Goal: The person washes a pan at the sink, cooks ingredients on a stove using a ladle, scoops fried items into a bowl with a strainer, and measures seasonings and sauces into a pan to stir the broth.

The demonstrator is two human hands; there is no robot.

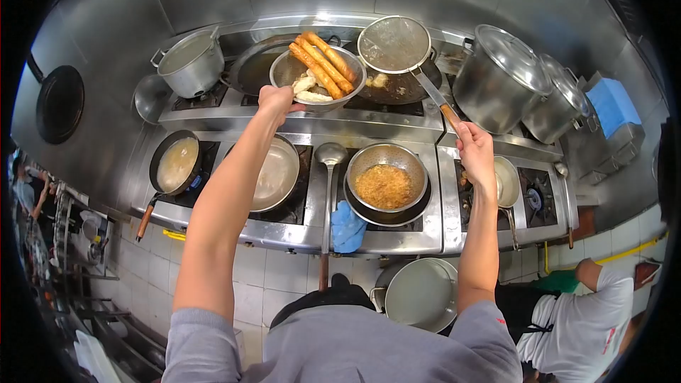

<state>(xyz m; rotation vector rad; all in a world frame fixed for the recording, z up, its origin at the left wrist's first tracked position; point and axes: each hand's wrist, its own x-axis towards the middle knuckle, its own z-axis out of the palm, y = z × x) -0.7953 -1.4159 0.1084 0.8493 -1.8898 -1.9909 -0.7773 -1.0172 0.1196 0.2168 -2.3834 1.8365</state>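
Note:
My left hand (pixel 275 101) grips the near rim of a metal bowl (pixel 282 71), raised over the back burners. Inside the bowl lie several long golden fried rolls (pixel 323 64), with pale pieces (pixel 306 88) beside them. My right hand (pixel 474 147) is closed around the wooden handle of a round mesh strainer (pixel 392 44). The strainer's mesh is held up to the right of the bowl, over a dark pan (pixel 397 92) with pale bits in it. Below, a perforated metal bowl (pixel 389 158) holding golden-brown crumbs (pixel 384 186) sits in a dark wok.
A frying pan with liquid (pixel 177 163), a wide pan (pixel 275 177), a ladle (pixel 330 156) and a blue cloth (pixel 347 228) are at the front. Pots stand at back left (pixel 190 64) and right (pixel 502 78). Another person (pixel 578 319) is at lower right, near a large pot (pixel 422 294).

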